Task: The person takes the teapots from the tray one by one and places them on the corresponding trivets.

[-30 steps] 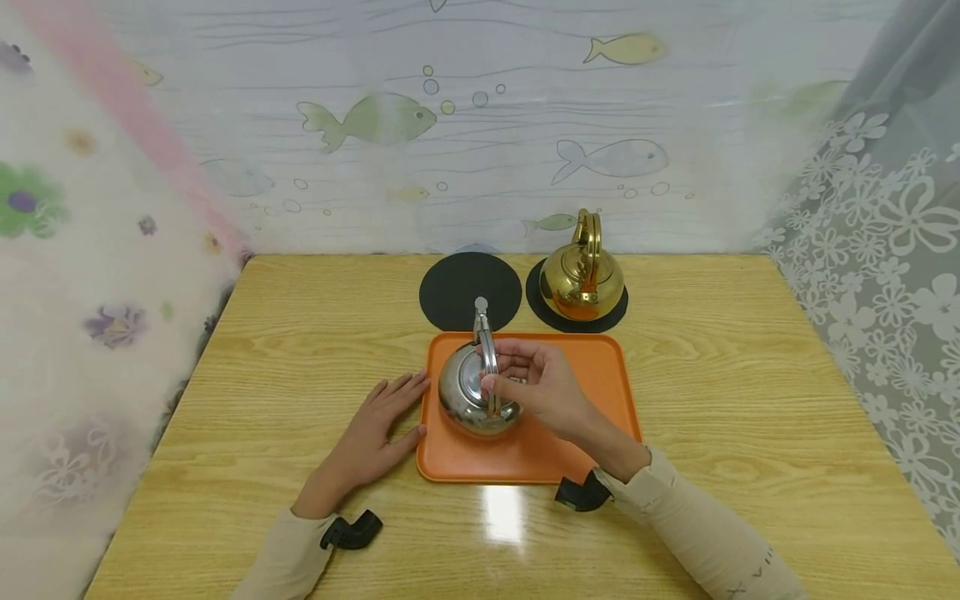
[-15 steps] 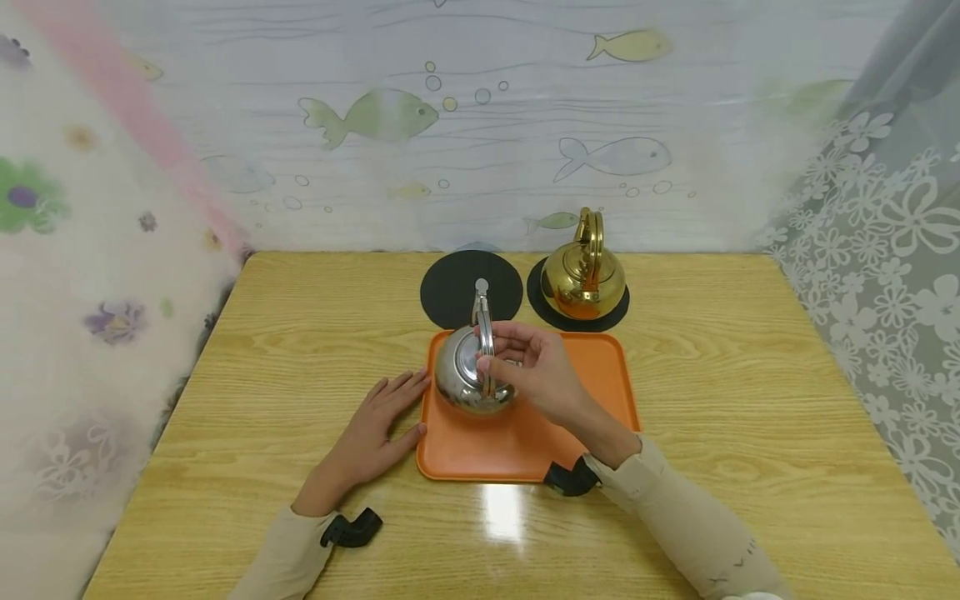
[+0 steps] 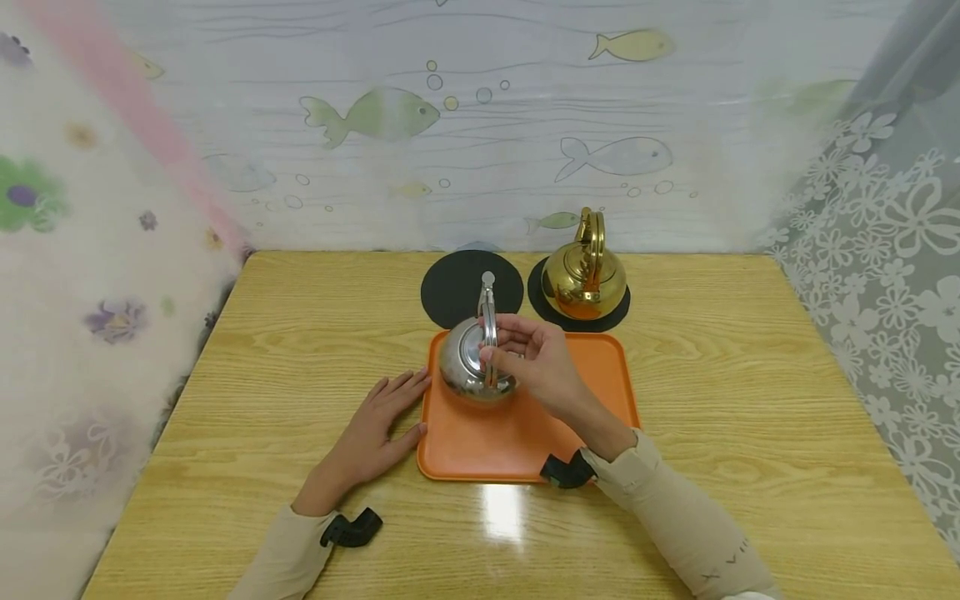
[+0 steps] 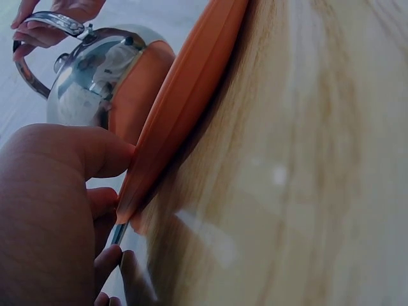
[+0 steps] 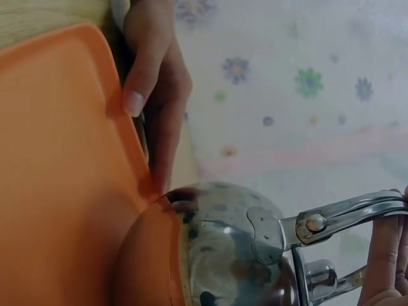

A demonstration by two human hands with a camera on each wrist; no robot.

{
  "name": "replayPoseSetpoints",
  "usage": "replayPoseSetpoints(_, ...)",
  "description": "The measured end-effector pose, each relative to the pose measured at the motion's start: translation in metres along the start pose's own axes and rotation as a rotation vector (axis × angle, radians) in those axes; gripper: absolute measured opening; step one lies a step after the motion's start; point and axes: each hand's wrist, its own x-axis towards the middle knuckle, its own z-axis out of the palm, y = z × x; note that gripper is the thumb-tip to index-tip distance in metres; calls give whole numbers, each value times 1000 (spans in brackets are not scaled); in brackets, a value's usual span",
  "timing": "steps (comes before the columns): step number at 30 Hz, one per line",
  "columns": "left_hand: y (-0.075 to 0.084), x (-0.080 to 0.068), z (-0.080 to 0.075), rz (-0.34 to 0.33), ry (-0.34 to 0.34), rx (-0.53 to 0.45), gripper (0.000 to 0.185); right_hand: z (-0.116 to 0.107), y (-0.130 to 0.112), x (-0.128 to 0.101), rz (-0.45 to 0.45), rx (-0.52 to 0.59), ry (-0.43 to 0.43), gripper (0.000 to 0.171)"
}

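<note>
My right hand (image 3: 546, 367) grips the arched handle of a silver kettle (image 3: 459, 372), its fingers curled round the metal. The kettle is over the back left part of an orange tray (image 3: 487, 454); whether its base touches the tray cannot be told. Fingers of my left hand (image 3: 371, 435), lying fairly straight, touch the tray's left edge. In the left wrist view, the fingertips meet the tray rim (image 4: 172, 115) below the shiny kettle (image 4: 76, 83). The right wrist view shows the kettle body (image 5: 217, 248) mirroring the orange tray surface.
Behind the tray lies a round black mat (image 3: 457, 287). To its right, a gold kettle (image 3: 581, 287) stands on another black mat (image 3: 543, 312). The wooden table (image 3: 300, 333) is bordered by a fish-patterned curtain (image 3: 480, 167) at the back.
My right hand has moved the silver kettle towards the back of the tray, slightly left and then back to the right. My left hand stays at the tray's edge.
</note>
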Motion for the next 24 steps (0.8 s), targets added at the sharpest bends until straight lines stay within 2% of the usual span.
replayPoseSetpoints(10, 0, 1, 0, 29, 17, 8, 63, -2, 5, 6, -12, -17, 6, 42)
replayPoseSetpoints(24, 2, 1, -1, 30, 19, 4, 63, -1, 4, 15, -18, -29, 49, 41)
